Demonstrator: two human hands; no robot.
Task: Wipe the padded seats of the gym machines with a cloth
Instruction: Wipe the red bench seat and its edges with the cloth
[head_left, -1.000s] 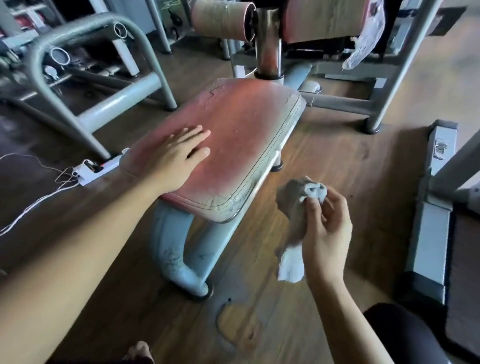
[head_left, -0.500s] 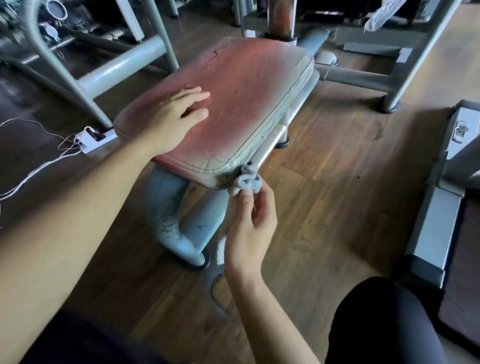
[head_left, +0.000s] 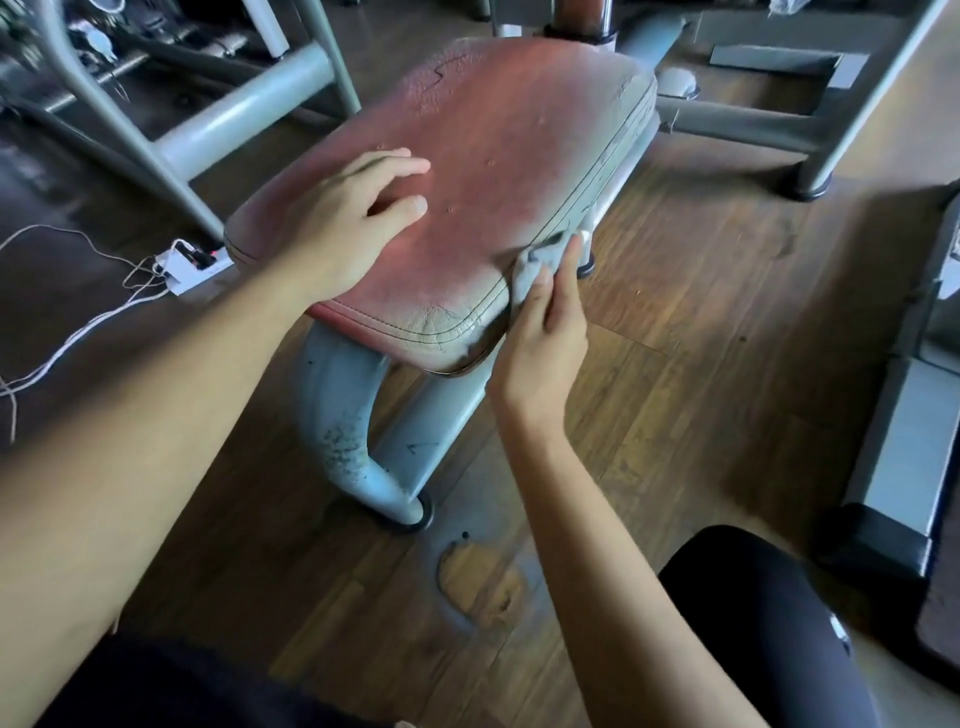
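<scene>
A worn red padded seat with cracked, greyed edges stands on a pale blue curved metal leg in the middle of the view. My left hand rests palm down on the seat's near left part, fingers spread. My right hand pinches a small grey cloth and presses it against the seat's right side edge, near the front corner. Most of the cloth is hidden behind my fingers.
Grey machine frames stand at the back left and back right. A white power strip with trailing white cables lies on the wooden floor at left. Another machine base sits at the right. My dark-clothed knee is at lower right.
My right hand brought the cloth from mid-air to the seat's front right corner, then slid it farther along the right edge. My left hand stayed on the seat.
</scene>
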